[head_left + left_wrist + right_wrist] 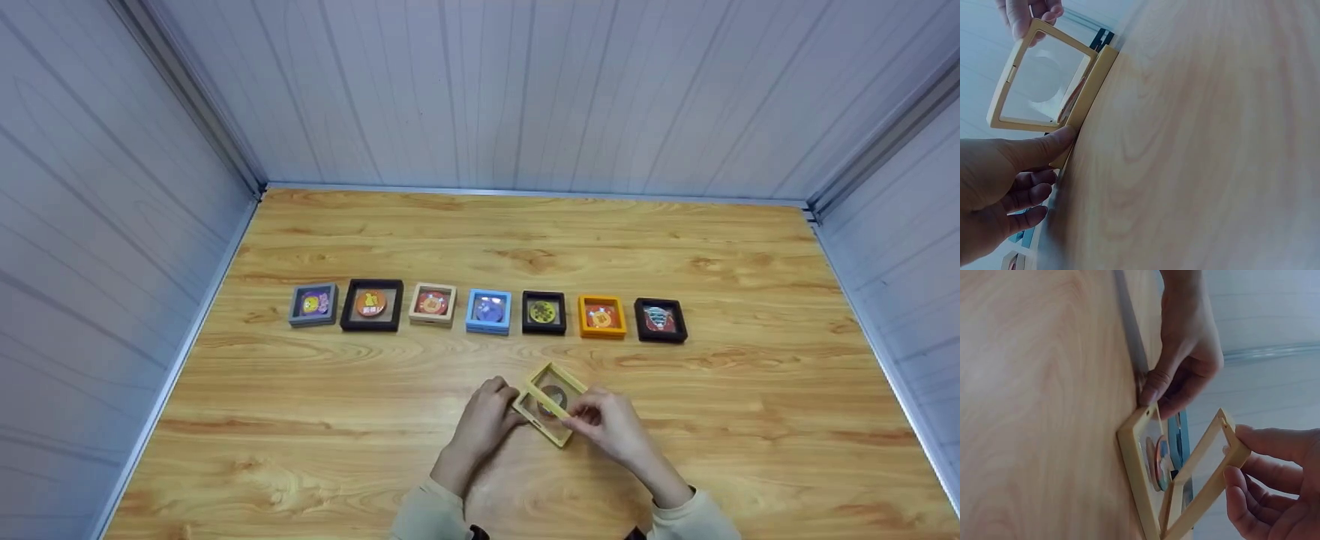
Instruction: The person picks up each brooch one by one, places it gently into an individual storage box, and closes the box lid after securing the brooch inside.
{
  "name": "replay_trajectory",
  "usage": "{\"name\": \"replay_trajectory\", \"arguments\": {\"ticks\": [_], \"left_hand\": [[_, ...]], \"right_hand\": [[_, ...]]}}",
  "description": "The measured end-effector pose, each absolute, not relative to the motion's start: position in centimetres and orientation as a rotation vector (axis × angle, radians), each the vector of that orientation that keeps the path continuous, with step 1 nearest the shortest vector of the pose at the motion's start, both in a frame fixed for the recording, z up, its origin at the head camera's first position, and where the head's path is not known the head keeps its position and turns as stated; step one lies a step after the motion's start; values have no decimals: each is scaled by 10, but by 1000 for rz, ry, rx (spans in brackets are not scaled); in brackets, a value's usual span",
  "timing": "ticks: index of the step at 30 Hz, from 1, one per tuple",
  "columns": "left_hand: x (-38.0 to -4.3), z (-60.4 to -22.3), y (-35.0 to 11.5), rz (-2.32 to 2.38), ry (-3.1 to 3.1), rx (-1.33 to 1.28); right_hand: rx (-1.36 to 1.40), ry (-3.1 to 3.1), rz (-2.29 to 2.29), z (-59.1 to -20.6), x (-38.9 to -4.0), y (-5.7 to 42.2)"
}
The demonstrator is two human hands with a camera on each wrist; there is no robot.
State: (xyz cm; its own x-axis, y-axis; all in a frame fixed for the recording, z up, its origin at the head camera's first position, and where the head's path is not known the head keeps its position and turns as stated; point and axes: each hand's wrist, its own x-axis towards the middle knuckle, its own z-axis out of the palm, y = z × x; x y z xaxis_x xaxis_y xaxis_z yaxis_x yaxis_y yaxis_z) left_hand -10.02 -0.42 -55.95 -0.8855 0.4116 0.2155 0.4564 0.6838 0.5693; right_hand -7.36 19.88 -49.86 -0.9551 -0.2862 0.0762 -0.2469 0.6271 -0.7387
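Note:
A yellow square display frame stands unfolded like a book, its lower half (541, 433) on the table and its upper half (1199, 503) tilted up from it. Clear film spans both halves. On the lower film lies a round badge (1161, 462), partly seen through the raised half in the head view. My left hand (486, 418) grips a corner of the lower half, thumb on its edge. With thumb and fingertips, my right hand (609, 426) pinches the free edge of the upper half. In the left wrist view the badge shows edge-on near the hinge.
Beyond the hands runs a row of several framed badges, from a grey frame (313, 324) at left past a light blue one (487, 328) and an orange one (601, 334) to a black one (681, 330). Pale panel walls (480, 97) border the wooden table (315, 435).

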Motion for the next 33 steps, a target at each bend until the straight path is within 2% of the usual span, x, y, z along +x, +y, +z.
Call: {"name": "replay_trajectory", "arguments": {"ticks": [11, 26, 33], "left_hand": [[-100, -561, -4, -949, -2821, -728], [-99, -559, -3, -977, -2826, -712], [-99, -557, -4, -949, -2840, -726]], "right_hand": [[-627, 2782, -1110, -512, -72, 189], [-686, 2875, -865, -522, -69, 182], [-690, 2824, -908, -521, -71, 181]]}}
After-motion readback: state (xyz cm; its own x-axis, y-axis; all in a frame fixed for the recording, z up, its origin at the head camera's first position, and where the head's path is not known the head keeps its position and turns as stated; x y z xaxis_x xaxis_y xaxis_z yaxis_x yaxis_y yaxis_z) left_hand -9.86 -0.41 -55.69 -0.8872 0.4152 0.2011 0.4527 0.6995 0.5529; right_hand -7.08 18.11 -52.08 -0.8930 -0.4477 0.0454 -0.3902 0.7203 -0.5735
